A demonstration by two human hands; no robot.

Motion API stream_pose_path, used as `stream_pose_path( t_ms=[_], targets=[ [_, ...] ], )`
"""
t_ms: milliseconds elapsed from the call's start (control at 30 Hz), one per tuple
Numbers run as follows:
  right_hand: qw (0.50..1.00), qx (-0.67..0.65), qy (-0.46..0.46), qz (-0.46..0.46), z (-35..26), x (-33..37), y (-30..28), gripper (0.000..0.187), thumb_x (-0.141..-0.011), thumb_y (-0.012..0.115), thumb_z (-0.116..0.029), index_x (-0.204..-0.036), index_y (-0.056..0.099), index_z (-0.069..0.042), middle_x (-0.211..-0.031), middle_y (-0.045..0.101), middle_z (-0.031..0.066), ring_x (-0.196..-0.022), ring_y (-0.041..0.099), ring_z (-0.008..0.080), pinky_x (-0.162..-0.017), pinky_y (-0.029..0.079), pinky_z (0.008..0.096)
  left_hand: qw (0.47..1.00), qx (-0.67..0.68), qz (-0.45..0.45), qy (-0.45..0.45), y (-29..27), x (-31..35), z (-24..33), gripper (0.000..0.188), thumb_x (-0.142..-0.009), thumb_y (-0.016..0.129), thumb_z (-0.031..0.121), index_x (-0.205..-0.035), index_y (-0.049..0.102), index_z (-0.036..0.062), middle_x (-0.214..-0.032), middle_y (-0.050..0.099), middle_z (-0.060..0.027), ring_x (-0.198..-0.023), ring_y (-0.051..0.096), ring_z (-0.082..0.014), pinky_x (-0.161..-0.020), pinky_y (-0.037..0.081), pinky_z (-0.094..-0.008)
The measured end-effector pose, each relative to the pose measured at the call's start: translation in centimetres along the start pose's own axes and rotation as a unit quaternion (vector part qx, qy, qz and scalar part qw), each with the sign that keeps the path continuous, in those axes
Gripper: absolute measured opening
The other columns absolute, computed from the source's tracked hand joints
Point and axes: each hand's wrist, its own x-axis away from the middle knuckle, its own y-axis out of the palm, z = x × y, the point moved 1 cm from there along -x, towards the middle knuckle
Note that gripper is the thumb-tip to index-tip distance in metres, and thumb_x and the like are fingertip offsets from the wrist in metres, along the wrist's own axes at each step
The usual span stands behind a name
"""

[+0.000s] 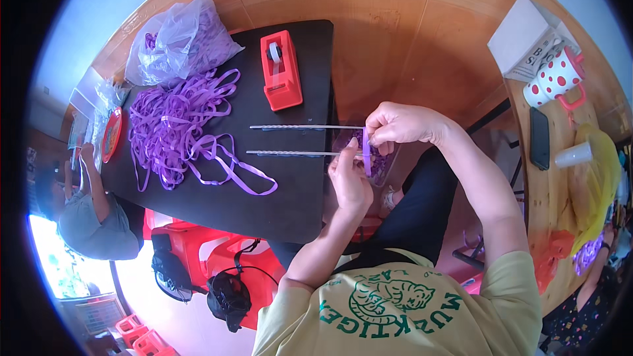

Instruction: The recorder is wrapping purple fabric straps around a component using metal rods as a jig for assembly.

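Two thin twisted metal rods point(306, 127) stick out past the right edge of the black table, side by side. A purple ribbon point(367, 149) spans both rods near their outer ends. My right hand point(403, 125) pinches the ribbon by the far rod. At the near rod, my left hand point(350, 181) has its fingers closed on the ribbon's lower part. Partly hidden below my hands is a clear container point(390, 170) with purple ribbon pieces inside. Left of the rods lies a large tangled heap of purple ribbon loops point(178, 132), one long loop trailing toward me.
A red tape dispenser point(281, 71) and a plastic bag of ribbon point(181, 43) stand on the black table point(264, 214). On the wooden table at right are a phone point(539, 138), a dotted mug point(554, 80) and a yellow bag point(597, 178). Other people point(99, 221) sit at both sides.
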Motion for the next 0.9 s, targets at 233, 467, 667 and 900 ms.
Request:
stream_pose_path(
  t_ms=[233,467,667,900],
  targets=[
    [0.999,-0.032,0.004,0.022,0.2,-0.3,0.1,0.014,-0.077,0.055,-0.008,-0.076,0.065,0.003,-0.066,0.063,0.0097,-0.060,0.060,0.0142,-0.057,0.049,0.0262,1.000,-0.018,-0.005,0.007,-0.1,-0.3,-0.1,0.022,-0.088,0.055,0.020,-0.079,0.063,0.0010,-0.072,0.062,-0.0069,-0.063,0.057,-0.0148,-0.061,0.043,-0.0268],
    [0.999,-0.022,0.018,0.023,0.2,-0.4,0.1,0.015,-0.076,0.055,-0.008,-0.075,0.065,0.003,-0.065,0.063,0.0095,-0.059,0.060,0.0141,-0.056,0.048,0.0257,0.997,0.018,-0.004,0.073,1.2,-0.1,-0.3,0.022,-0.086,0.061,0.005,-0.064,0.061,0.0083,-0.065,0.060,-0.0010,-0.057,0.053,-0.0086,-0.055,0.040,-0.0221],
    [1.000,0.002,-0.005,0.010,0.8,0.1,-0.6,0.014,-0.080,0.063,-0.009,-0.079,0.067,0.004,-0.068,0.065,0.0089,-0.062,0.062,0.0129,-0.059,0.049,0.0261,0.997,0.030,-0.007,0.071,1.5,0.0,-0.1,0.024,-0.086,0.061,0.002,-0.063,0.060,0.0085,-0.064,0.059,0.0002,-0.057,0.052,-0.0076,-0.056,0.040,-0.0221],
    [0.997,-0.045,-0.031,-0.053,2.6,-1.1,-1.7,0.008,-0.079,0.066,-0.003,-0.085,0.070,0.002,-0.071,0.067,0.0058,-0.068,0.062,0.0102,-0.066,0.050,0.0247,0.998,0.004,0.020,0.064,1.2,-0.2,-0.3,0.019,-0.086,0.061,0.005,-0.067,0.062,0.0056,-0.065,0.059,-0.0016,-0.057,0.053,-0.0099,-0.056,0.042,-0.0234]
  ],
)
